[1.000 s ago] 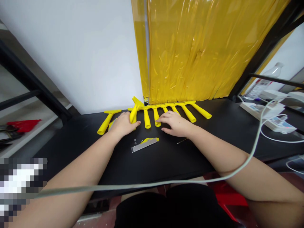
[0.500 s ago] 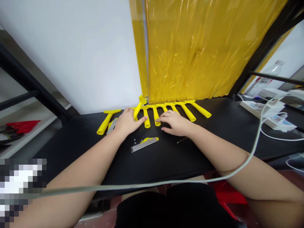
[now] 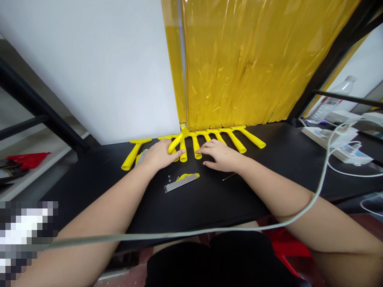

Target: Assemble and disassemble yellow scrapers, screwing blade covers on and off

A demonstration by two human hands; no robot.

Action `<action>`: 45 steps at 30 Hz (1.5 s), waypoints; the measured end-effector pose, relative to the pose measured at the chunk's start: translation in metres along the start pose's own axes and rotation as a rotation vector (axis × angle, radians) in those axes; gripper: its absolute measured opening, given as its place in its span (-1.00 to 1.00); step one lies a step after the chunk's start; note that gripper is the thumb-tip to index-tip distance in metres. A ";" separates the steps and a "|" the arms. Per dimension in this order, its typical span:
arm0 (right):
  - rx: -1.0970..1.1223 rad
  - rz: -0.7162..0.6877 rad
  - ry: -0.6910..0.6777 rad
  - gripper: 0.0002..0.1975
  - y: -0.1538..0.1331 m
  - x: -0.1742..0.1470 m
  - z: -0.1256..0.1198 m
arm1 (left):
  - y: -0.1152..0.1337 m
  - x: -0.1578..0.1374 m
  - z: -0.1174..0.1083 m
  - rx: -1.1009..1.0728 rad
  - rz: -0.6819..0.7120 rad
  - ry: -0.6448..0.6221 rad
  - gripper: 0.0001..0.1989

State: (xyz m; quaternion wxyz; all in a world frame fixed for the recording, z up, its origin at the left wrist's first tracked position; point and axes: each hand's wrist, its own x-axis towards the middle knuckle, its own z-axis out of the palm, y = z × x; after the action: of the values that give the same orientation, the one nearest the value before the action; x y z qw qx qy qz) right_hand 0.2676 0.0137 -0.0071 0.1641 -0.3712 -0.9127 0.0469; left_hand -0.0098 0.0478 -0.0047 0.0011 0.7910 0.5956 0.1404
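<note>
My left hand (image 3: 160,155) is closed around a yellow T-shaped plastic handle (image 3: 177,142), which is tilted, its wider head up and to the right. More such yellow handles (image 3: 237,142) lie side by side along the wall. My right hand (image 3: 220,154) rests at this row, thumb apart from the curved fingers, its fingertips at the end of one handle (image 3: 196,148); I see nothing gripped in it. In front of both hands lies a grey metal blade piece with a yellow part (image 3: 182,182). A similar piece (image 3: 141,156) is partly hidden behind my left wrist.
Two tiny metal bits (image 3: 169,178) lie left of the blade piece, and a thin rod (image 3: 229,176) is near my right wrist. A pale cable (image 3: 209,230) crosses low in front of me. White devices (image 3: 338,145) and a plastic bottle (image 3: 333,99) stand right.
My left hand has swung the held handle's head slightly right and down, closer to the row. My right hand has stayed almost still.
</note>
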 end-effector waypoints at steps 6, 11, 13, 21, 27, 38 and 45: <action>0.001 0.000 -0.010 -0.55 0.001 0.000 0.000 | -0.010 0.002 0.002 0.007 0.066 0.000 -0.36; 0.002 -0.003 -0.009 -0.54 0.001 0.000 0.000 | -0.019 0.000 -0.002 0.025 0.125 -0.028 -0.35; 0.005 -0.005 -0.008 -0.54 0.001 0.000 0.000 | -0.022 -0.001 -0.005 0.024 0.139 -0.036 -0.36; 0.012 -0.012 -0.005 -0.55 0.004 -0.001 0.001 | -0.028 0.000 -0.008 -0.032 0.170 -0.081 -0.44; 0.051 -0.089 0.117 -0.60 -0.001 -0.003 -0.001 | -0.029 -0.002 -0.013 -0.171 0.173 0.107 -0.52; 0.176 -0.328 -0.058 -0.90 -0.043 0.001 0.011 | 0.015 -0.024 -0.014 -1.078 -0.082 -0.058 -0.69; 0.243 -0.269 -0.116 -0.89 -0.035 -0.004 0.004 | 0.024 -0.030 -0.013 -1.076 0.039 -0.141 -0.66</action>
State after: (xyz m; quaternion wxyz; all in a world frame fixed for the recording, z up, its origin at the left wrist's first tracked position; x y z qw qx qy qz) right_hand 0.2453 -0.0141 -0.0044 0.1595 -0.2200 -0.9497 0.1556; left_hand 0.0026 0.0104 0.0049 0.4431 0.6971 0.4234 0.3722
